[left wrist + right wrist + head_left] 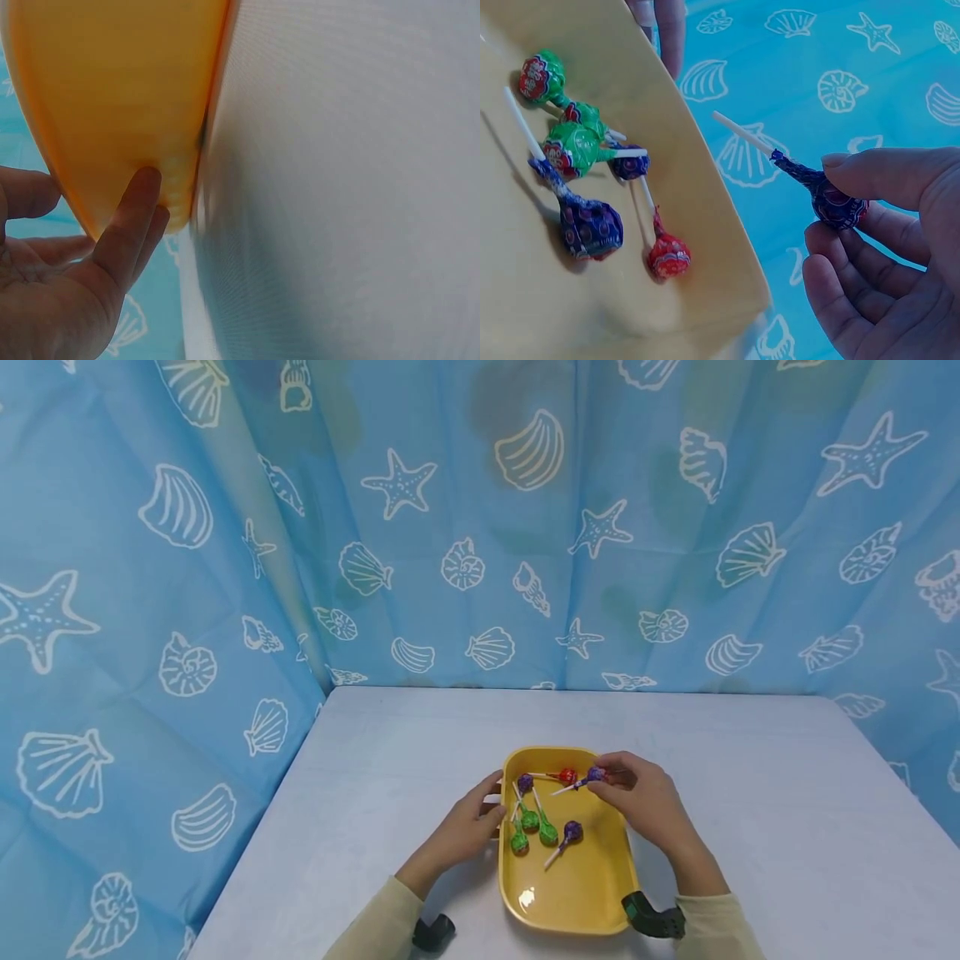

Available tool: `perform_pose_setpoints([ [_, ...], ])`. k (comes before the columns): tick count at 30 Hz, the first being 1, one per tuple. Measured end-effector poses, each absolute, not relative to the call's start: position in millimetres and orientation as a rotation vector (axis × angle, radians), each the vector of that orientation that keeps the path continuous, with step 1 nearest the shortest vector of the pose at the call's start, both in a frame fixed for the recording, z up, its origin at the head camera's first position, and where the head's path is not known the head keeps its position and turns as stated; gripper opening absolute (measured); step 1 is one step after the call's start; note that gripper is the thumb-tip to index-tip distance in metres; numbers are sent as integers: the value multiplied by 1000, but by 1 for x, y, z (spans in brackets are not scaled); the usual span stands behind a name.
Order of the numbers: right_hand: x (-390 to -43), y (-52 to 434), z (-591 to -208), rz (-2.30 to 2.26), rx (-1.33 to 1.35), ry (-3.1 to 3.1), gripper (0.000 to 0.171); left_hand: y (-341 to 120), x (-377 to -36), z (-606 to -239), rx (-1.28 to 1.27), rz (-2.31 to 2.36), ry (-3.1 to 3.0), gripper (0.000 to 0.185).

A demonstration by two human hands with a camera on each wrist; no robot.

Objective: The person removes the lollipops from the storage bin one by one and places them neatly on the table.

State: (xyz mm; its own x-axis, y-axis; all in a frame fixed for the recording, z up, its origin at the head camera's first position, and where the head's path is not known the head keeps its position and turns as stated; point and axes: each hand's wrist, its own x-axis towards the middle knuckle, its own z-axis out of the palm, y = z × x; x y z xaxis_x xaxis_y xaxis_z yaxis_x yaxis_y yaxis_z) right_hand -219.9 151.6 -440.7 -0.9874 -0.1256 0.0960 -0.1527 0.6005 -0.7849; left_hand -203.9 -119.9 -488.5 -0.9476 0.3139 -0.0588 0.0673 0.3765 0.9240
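In the right wrist view, my right hand (885,262) pinches the round wrapped head of a purple lollipop (838,201) between thumb and fingers, its white stick pointing away from the palm. Seen from the head, that hand is over the right rim of a yellow tray (570,893). My left hand (468,827) is at the tray's left side, its extended fingers (127,217) resting on the outer wall and the thumb at the rim. Inside the tray lie several green lollipops (548,834), a red lollipop (567,776) and two purple lollipops (573,831).
The tray stands on a white-covered table (405,743). A blue curtain (465,527) printed with shells and starfish hangs behind and along the left. Dark bands (652,920) are worn at both wrists, near the tray's front.
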Motion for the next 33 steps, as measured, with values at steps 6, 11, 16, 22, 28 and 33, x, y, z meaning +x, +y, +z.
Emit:
perform_pose_setpoints([
  [6, -216, 161, -443, 1376, 200, -2773, 37, -120, -204, -490, 339, 1614, 2401, 58],
  [11, -212, 168, -443, 1399, 173, -2765, 37, -121, -204, -491, 335, 1613, 2402, 58],
  [16, -208, 174, -442, 1394, 125, -2776, 41, -120, -204, -491, 350, 1607, 2411, 58],
  [22, -204, 183, -443, 1389, 90, -2781, 45, -120, -204, -490, 347, 1587, 2424, 58],
  [28, -201, 193, -446, 1400, 56, -2776, 46, -120, -203, -489, 357, 1592, 2415, 57],
  [33, -197, 197, -449, 1402, 19, -2775, 48, -120, -202, -487, 353, 1601, 2407, 57],
])
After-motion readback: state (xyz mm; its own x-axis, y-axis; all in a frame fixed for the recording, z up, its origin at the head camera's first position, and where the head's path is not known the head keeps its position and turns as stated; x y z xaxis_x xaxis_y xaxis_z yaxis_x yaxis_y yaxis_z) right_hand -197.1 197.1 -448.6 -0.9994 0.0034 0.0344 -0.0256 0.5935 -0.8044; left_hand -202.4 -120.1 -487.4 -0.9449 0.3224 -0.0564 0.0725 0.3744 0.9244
